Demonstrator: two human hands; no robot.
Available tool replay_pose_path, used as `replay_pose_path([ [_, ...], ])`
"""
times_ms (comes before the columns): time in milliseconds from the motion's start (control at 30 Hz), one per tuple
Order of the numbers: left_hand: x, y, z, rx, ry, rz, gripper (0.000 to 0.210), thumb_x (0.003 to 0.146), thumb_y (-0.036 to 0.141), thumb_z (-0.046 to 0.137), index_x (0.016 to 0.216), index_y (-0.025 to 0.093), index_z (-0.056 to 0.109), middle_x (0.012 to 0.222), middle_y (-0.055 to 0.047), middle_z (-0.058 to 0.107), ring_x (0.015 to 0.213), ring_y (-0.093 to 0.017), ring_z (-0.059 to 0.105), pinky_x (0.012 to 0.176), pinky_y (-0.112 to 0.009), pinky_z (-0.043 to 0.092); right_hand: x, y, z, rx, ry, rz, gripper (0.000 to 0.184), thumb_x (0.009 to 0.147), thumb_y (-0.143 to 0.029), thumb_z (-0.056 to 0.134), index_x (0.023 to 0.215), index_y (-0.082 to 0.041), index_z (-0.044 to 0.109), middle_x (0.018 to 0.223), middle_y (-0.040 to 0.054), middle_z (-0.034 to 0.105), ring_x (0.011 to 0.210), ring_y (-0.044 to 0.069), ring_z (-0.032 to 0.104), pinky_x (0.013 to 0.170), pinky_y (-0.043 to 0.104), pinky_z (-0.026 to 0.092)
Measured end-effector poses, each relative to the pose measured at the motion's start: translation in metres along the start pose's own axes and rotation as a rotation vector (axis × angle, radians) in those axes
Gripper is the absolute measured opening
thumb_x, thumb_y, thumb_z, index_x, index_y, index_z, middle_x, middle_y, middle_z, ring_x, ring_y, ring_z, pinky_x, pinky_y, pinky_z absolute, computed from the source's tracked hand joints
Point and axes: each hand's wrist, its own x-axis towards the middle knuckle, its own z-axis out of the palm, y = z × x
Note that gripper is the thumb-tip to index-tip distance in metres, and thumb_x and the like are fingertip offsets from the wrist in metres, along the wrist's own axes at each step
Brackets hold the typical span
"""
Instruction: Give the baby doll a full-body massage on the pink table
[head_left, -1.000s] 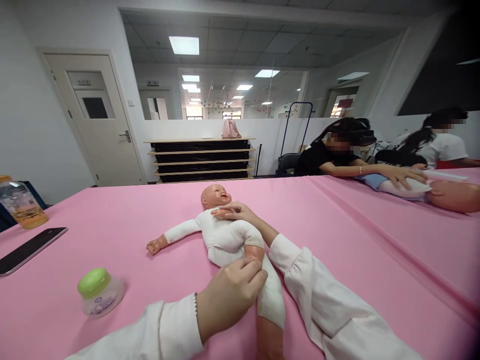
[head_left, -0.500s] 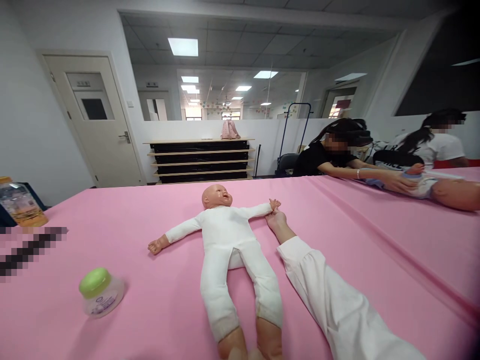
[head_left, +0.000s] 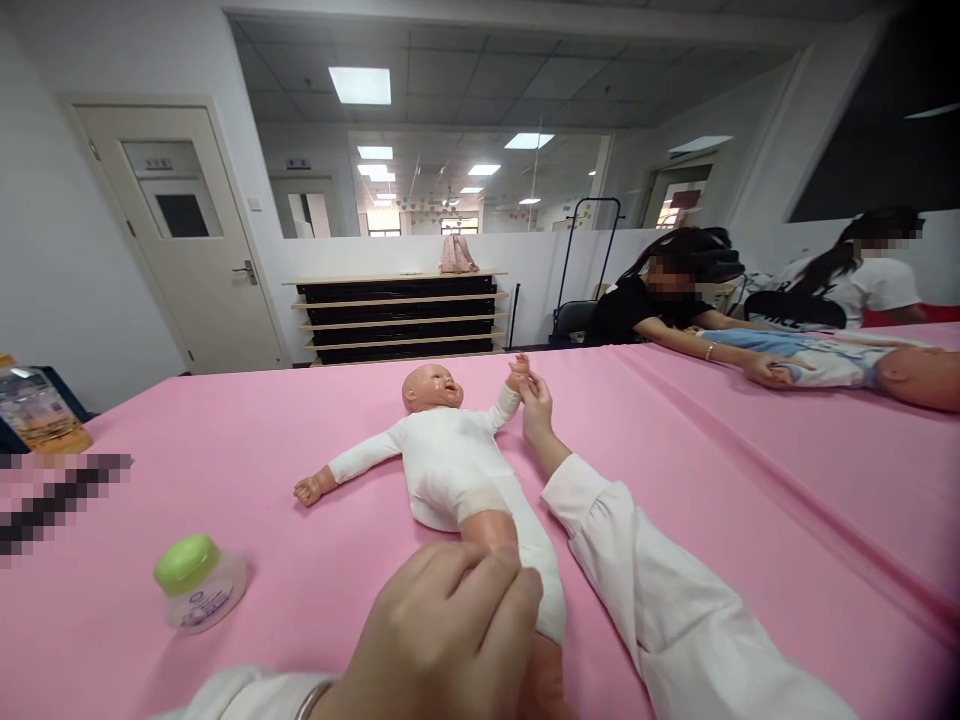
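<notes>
A baby doll (head_left: pixel 457 455) in a white bodysuit lies on its back on the pink-covered table (head_left: pixel 300 600), its head away from me. My left hand (head_left: pixel 450 630) is closed around the doll's left-side leg, which is raised and bent toward its belly; the foot is hidden behind my fingers. With fingertips pinched together, my right hand (head_left: pixel 538 410) holds the doll's right-side arm at the wrist, lifted off the table. The doll's other arm stretches out to the left, and its other leg lies straight.
A jar with a green lid (head_left: pixel 199 580) stands at the left front. Farther left is a bottle of amber liquid (head_left: pixel 41 410). Across the table at right, a person in black (head_left: pixel 637 300) handles another doll (head_left: pixel 832 360). Shelves (head_left: pixel 397 315) stand behind.
My left hand has come up into view, raising and bending the doll's leg. My right hand has lifted the doll's arm up and inward. The other person's doll has shifted.
</notes>
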Motion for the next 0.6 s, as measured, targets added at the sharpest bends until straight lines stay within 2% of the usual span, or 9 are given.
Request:
replay_pose_path([
  [100, -0.004, -0.019, 0.024, -0.111, -0.053, 0.076, 0.024, 0.086, 0.004, 0.039, 0.093, 0.012, 0.061, 0.081, -0.005, 0.07, 0.065, -0.014, 0.06, 0.058, -0.026, 0.052, -0.026, -0.02, 0.026, -0.151, -0.409, -0.113, 0.04, 0.067, -0.044, 0.073, 0.1, -0.022, 0.068, 0.106, 0.0059, 0.071, 0.099, 0.023, 0.063, 0.094, 0.04, 0.046],
  [167, -0.018, -0.034, 0.046, -0.166, -0.083, 0.148, 0.026, 0.084, 0.0, 0.041, 0.095, 0.011, 0.061, 0.087, -0.005, 0.071, 0.065, -0.013, 0.06, 0.057, -0.025, 0.052, -0.044, -0.029, 0.038, -0.274, -0.798, -0.12, 0.035, 0.07, -0.044, 0.072, 0.098, -0.024, 0.071, 0.102, 0.0042, 0.073, 0.097, 0.024, 0.065, 0.093, 0.04, 0.047],
  [233, -0.033, -0.048, 0.066, -0.202, -0.132, 0.252, 0.027, 0.085, 0.001, 0.039, 0.093, 0.011, 0.061, 0.089, -0.005, 0.071, 0.069, -0.013, 0.061, 0.063, -0.025, 0.053, -0.057, -0.034, 0.046, -0.374, -1.09, -0.167, 0.026, 0.071, -0.044, 0.072, 0.09, -0.026, 0.074, 0.095, 0.0023, 0.075, 0.095, 0.024, 0.066, 0.094, 0.04, 0.047],
  [267, -0.039, -0.053, 0.074, -0.206, -0.135, 0.27, 0.027, 0.085, 0.001, 0.038, 0.093, 0.011, 0.062, 0.089, -0.005, 0.071, 0.073, -0.013, 0.062, 0.067, -0.025, 0.054, -0.061, -0.035, 0.048, -0.404, -1.178, -0.194, 0.023, 0.072, -0.044, 0.071, 0.087, -0.027, 0.075, 0.092, 0.0017, 0.075, 0.094, 0.024, 0.067, 0.094, 0.039, 0.046],
  [333, -0.044, -0.056, 0.08, -0.184, -0.145, 0.284, 0.027, 0.086, 0.001, 0.038, 0.094, 0.012, 0.061, 0.09, -0.005, 0.07, 0.077, -0.013, 0.063, 0.071, -0.025, 0.054, -0.064, -0.036, 0.05, -0.404, -1.245, -0.206, 0.022, 0.073, -0.044, 0.07, 0.086, -0.027, 0.076, 0.092, 0.0012, 0.076, 0.095, 0.024, 0.067, 0.096, 0.038, 0.046],
  [400, -0.037, -0.051, 0.073, -0.135, -0.179, 0.255, 0.028, 0.087, 0.002, 0.036, 0.095, 0.013, 0.061, 0.087, -0.005, 0.07, 0.073, -0.013, 0.062, 0.065, -0.025, 0.053, -0.062, -0.032, 0.046, -0.349, -1.179, -0.141, 0.024, 0.074, -0.043, 0.07, 0.092, -0.027, 0.075, 0.099, 0.0014, 0.075, 0.1, 0.024, 0.066, 0.097, 0.038, 0.045],
  [433, -0.03, -0.046, 0.065, -0.109, -0.205, 0.231, 0.028, 0.087, 0.003, 0.036, 0.094, 0.013, 0.061, 0.085, -0.004, 0.069, 0.068, -0.013, 0.06, 0.059, -0.025, 0.051, -0.058, -0.028, 0.042, -0.309, -1.082, -0.094, 0.026, 0.074, -0.041, 0.07, 0.095, -0.027, 0.074, 0.103, 0.0017, 0.074, 0.103, 0.023, 0.064, 0.097, 0.038, 0.044],
  [567, -0.002, -0.018, 0.02, -0.055, -0.263, 0.126, 0.023, 0.087, 0.008, 0.038, 0.085, 0.015, 0.059, 0.071, -0.002, 0.063, 0.057, -0.014, 0.054, 0.045, -0.026, 0.041, -0.032, -0.002, 0.011, -0.098, -0.298, 0.097, 0.023, 0.066, -0.033, 0.076, 0.085, -0.021, 0.071, 0.098, 0.0034, 0.073, 0.097, 0.021, 0.064, 0.091, 0.035, 0.047],
  [600, 0.0, -0.012, 0.01, -0.046, -0.246, 0.128, 0.021, 0.088, 0.01, 0.04, 0.081, 0.016, 0.059, 0.066, -0.002, 0.061, 0.055, -0.014, 0.054, 0.043, -0.026, 0.039, -0.023, 0.005, 0.0, -0.078, -0.155, 0.119, 0.018, 0.069, -0.034, 0.072, 0.08, -0.02, 0.068, 0.094, 0.0022, 0.073, 0.094, 0.019, 0.063, 0.089, 0.033, 0.048],
])
